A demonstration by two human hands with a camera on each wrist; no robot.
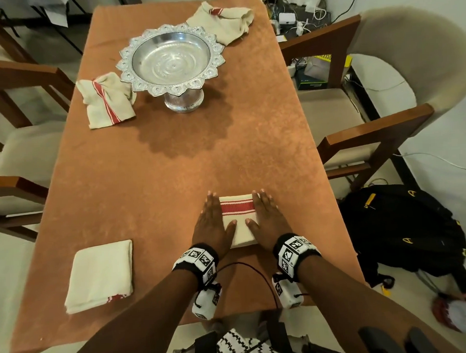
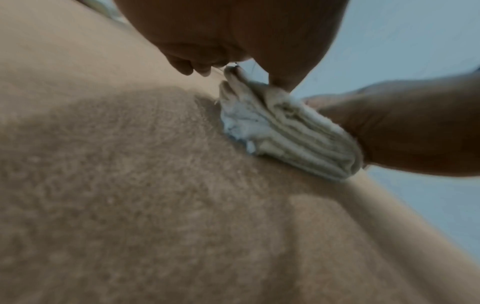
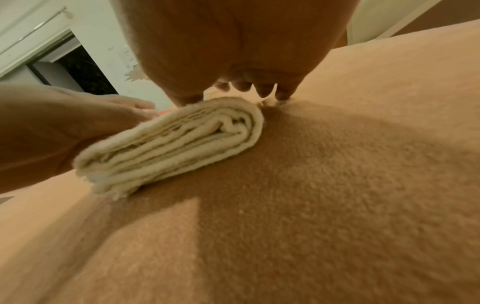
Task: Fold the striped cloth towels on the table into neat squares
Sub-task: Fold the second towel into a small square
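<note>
A folded cream towel with a red stripe [image 1: 238, 220] lies on the orange-covered table [image 1: 172, 166] near the front edge. My left hand [image 1: 214, 223] lies flat against its left side and my right hand [image 1: 266, 219] flat against its right side, fingers straight, both thumbs resting on top. The left wrist view shows the towel's layered edge [image 2: 285, 127] between both hands, and the right wrist view shows its folded layers [image 3: 168, 144]. Another folded cream towel [image 1: 99, 275] lies at the near left. Two crumpled striped towels sit farther back, one at the left [image 1: 106, 100] and one at the far end [image 1: 223, 20].
A silver pedestal tray [image 1: 170, 58] stands at the far middle of the table. Wooden chairs with cream seats flank both sides [image 1: 358, 110]. A black backpack [image 1: 402, 229] lies on the floor at the right.
</note>
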